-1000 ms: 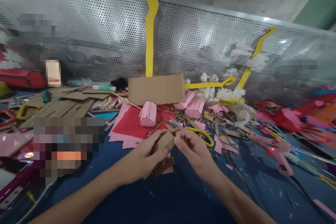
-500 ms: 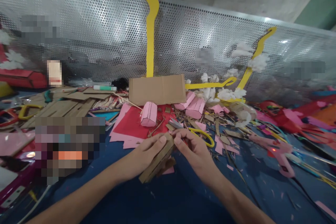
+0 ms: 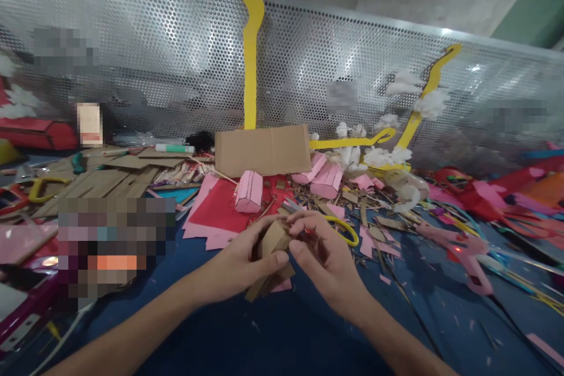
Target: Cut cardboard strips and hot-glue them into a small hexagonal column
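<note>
My left hand (image 3: 240,261) is closed around a small folded brown cardboard piece (image 3: 272,242), thumb on its near face. My right hand (image 3: 324,255) pinches the same piece at its top right edge with curled fingers. Both hands hover low over the blue table (image 3: 282,335). Just beyond the fingers lie yellow-handled scissors (image 3: 341,228), red and pink paper sheets (image 3: 220,211) and a small pink paper box (image 3: 249,191).
A larger cardboard panel (image 3: 263,150) stands against the perforated metal screen (image 3: 132,70), with yellow paper hooks (image 3: 250,47) and cotton tufts (image 3: 388,155). Cardboard strips (image 3: 101,179) lie at left, pink scissors (image 3: 467,255) and scraps at right.
The cardboard piece has been turned in my hands, from edge-on and slanting down to a more upright fold. My left thumb shifted onto its face; both hands stayed in place.
</note>
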### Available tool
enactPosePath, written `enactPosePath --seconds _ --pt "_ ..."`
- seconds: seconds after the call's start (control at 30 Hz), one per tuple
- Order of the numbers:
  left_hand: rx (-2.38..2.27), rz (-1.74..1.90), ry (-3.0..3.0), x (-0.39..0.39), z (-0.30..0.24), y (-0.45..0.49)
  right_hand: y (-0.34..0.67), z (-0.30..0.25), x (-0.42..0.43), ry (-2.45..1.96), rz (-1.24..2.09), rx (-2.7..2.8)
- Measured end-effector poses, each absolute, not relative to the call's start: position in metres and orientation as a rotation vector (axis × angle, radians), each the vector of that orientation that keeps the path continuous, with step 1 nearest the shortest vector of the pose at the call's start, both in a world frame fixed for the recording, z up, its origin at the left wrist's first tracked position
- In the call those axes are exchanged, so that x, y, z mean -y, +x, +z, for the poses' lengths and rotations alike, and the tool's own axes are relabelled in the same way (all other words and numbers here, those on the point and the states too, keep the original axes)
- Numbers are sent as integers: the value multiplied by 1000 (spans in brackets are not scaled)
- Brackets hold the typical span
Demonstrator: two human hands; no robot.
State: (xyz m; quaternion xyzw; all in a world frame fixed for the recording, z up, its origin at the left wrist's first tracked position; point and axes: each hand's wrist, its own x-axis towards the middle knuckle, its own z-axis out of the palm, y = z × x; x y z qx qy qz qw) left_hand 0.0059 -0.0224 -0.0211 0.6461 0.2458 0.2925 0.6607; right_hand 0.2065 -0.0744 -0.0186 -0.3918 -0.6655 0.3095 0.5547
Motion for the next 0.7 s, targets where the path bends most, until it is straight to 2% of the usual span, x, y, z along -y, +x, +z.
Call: enactPosePath --seconds 0.17,0.5,0.7 --pt "-462 814 1558 24 -18 5 203 -19 81 -899 593 1635" --pt "-424 976 1754 21 -21 2 203 -18 81 -852 533 1682" --pt "-575 1036 1400 17 -16 6 204 -17 80 -948 708 1676"
